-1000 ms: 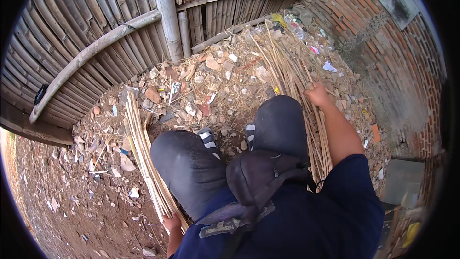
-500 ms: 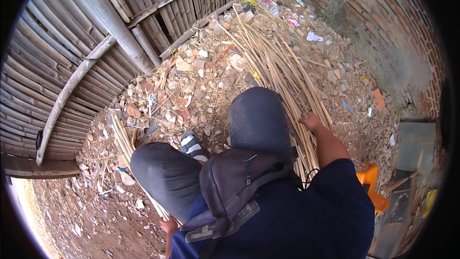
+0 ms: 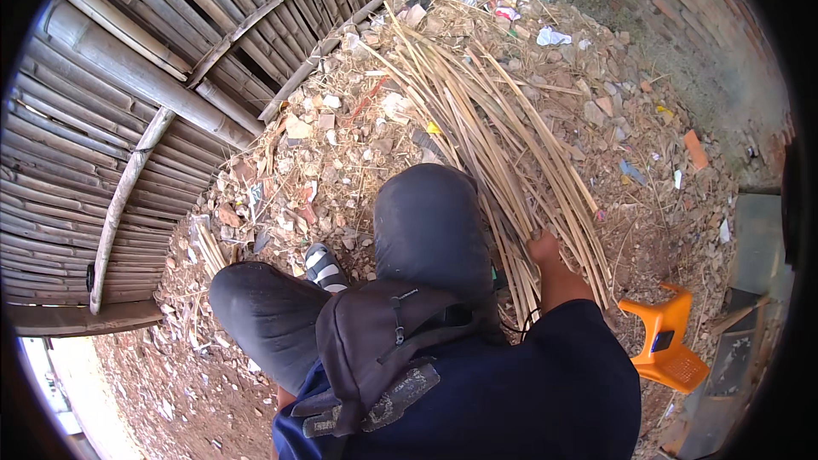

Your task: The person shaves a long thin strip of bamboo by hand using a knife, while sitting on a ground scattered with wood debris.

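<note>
A long, loose bundle of split bamboo strips (image 3: pixel 477 128) lies on the ground to the right of my bent knee, its far ends fanning out. My right hand (image 3: pixel 544 249) is closed round some strips near the bundle's near end, its fingers partly hidden. Low on the left, only a sliver of skin of my left hand or wrist (image 3: pixel 285 397) shows beside my thigh; its fingers are hidden. A smaller bunch of strips (image 3: pixel 207 247) juts out beyond my left knee.
A bamboo-slat wall (image 3: pixel 111 196) stands at left, a brick wall (image 3: pixel 682 17) at far right. Rubble and litter (image 3: pixel 341 149) cover the ground. An orange plastic stool (image 3: pixel 665 336) lies tipped over at right, near grey panels (image 3: pixel 758 238). A dark bag (image 3: pixel 375 332) hangs at my front.
The view has shifted, bringing more of the orange stool in. My left hand has mostly gone out of sight behind my leg. The near strips on the right are spread wider.
</note>
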`<control>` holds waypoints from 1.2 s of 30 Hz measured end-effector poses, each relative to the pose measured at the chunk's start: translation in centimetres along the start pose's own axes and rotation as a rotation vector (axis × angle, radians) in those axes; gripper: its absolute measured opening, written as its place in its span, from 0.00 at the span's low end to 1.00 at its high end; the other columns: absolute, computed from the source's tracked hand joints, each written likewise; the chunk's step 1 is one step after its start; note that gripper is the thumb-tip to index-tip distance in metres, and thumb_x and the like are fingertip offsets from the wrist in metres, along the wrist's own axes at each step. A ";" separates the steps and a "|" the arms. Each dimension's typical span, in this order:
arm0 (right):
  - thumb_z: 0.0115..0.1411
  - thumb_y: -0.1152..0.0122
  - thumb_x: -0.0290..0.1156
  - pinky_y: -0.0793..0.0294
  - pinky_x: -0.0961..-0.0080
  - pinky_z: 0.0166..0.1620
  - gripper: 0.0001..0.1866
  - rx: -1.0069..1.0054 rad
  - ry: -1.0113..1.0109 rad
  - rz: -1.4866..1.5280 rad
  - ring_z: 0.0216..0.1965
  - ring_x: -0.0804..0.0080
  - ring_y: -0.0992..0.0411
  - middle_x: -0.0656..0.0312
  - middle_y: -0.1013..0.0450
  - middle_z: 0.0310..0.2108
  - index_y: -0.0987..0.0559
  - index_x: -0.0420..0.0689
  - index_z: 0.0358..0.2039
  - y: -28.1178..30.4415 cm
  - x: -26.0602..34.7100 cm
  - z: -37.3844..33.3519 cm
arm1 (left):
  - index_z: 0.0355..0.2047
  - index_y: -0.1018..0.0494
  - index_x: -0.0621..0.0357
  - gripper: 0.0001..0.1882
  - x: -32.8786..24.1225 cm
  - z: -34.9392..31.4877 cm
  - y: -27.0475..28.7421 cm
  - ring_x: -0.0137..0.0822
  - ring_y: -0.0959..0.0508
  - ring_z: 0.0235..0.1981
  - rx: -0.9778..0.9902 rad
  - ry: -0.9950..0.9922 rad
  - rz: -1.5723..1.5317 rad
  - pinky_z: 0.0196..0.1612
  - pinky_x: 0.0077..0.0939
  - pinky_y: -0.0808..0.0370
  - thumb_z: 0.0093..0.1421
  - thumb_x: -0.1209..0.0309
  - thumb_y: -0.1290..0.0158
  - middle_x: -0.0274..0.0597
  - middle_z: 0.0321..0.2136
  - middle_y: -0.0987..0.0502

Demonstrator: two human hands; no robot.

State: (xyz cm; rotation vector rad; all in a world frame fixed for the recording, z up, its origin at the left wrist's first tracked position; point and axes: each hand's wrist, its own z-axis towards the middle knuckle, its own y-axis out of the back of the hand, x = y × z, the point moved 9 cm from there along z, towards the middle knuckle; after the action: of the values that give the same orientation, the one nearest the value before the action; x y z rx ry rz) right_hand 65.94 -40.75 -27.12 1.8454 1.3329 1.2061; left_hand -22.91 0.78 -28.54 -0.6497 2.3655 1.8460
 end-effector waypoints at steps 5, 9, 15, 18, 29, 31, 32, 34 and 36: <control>0.50 0.32 0.35 0.27 0.52 0.56 0.18 -0.219 0.144 -0.062 0.52 0.44 0.28 0.44 0.29 0.52 0.17 0.39 0.41 -2.6 1.1 -0.4 | 0.56 0.29 0.61 0.35 0.3 -2.1 4.2 0.60 0.22 0.47 -0.017 0.014 0.019 0.53 0.49 0.25 0.54 0.53 0.35 0.58 0.42 0.21; 0.49 0.33 0.33 0.29 0.55 0.58 0.17 -0.329 0.160 -0.185 0.56 0.49 0.30 0.48 0.29 0.54 0.17 0.43 0.41 -1.1 2.4 -2.6 | 0.56 0.29 0.61 0.34 -0.1 -2.5 4.6 0.59 0.22 0.47 -0.012 0.007 0.013 0.52 0.48 0.25 0.54 0.53 0.35 0.57 0.42 0.21; 0.50 0.34 0.30 0.27 0.53 0.56 0.18 -0.192 0.164 -0.126 0.54 0.46 0.29 0.46 0.28 0.52 0.19 0.38 0.42 0.2 1.1 -2.3 | 0.55 0.28 0.61 0.32 -1.1 -2.5 4.8 0.58 0.22 0.45 -0.012 -0.005 0.011 0.51 0.47 0.24 0.56 0.54 0.36 0.56 0.41 0.21; 0.52 0.33 0.31 0.26 0.53 0.55 0.18 -0.158 0.185 -0.086 0.53 0.45 0.27 0.46 0.27 0.50 0.20 0.40 0.45 -0.7 0.0 -1.2 | 0.55 0.28 0.61 0.31 -1.0 -2.7 4.7 0.57 0.22 0.45 -0.010 -0.006 0.003 0.50 0.46 0.24 0.56 0.55 0.37 0.55 0.40 0.21; 0.50 0.34 0.32 0.25 0.51 0.51 0.18 -0.213 0.232 0.009 0.48 0.43 0.26 0.45 0.24 0.43 0.20 0.40 0.42 -1.5 -2.1 -2.8 | 0.54 0.28 0.60 0.28 -2.2 -1.9 1.9 0.54 0.21 0.43 0.024 -0.017 -0.034 0.47 0.44 0.23 0.58 0.57 0.38 0.53 0.39 0.21; 0.50 0.33 0.33 0.25 0.50 0.50 0.18 -0.241 0.238 0.011 0.47 0.41 0.26 0.43 0.24 0.42 0.20 0.40 0.41 -0.9 -2.3 -3.7 | 0.53 0.28 0.60 0.27 -2.2 -1.4 1.2 0.53 0.21 0.43 0.037 -0.022 -0.037 0.47 0.43 0.23 0.59 0.57 0.39 0.52 0.38 0.21; 0.51 0.33 0.34 0.25 0.49 0.50 0.18 -0.256 0.246 0.009 0.47 0.40 0.25 0.42 0.24 0.42 0.21 0.39 0.41 -0.5 -2.1 -4.1 | 0.53 0.28 0.60 0.27 -2.3 -1.4 0.6 0.53 0.21 0.42 0.045 -0.017 -0.039 0.47 0.43 0.23 0.59 0.57 0.39 0.52 0.38 0.21; 0.51 0.35 0.33 0.25 0.49 0.49 0.18 -0.235 0.213 0.070 0.46 0.39 0.25 0.41 0.23 0.41 0.21 0.39 0.42 0.2 -2.1 -4.6 | 0.53 0.28 0.60 0.26 -2.4 -1.3 -0.1 0.52 0.21 0.42 0.049 -0.012 -0.049 0.46 0.42 0.23 0.59 0.57 0.39 0.51 0.38 0.21; 0.50 0.37 0.32 0.25 0.49 0.50 0.18 -0.219 0.171 0.118 0.46 0.38 0.25 0.39 0.22 0.41 0.21 0.39 0.43 0.7 -2.4 -4.9 | 0.53 0.28 0.60 0.26 -2.7 -1.2 -0.9 0.52 0.21 0.42 0.064 -0.014 -0.049 0.46 0.42 0.23 0.60 0.58 0.39 0.51 0.37 0.21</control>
State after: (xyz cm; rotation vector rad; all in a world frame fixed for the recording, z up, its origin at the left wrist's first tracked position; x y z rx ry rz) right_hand 61.64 -43.56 -25.22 1.7162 1.1396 1.5363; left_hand -19.87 0.26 -28.19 -0.6793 2.3676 1.7415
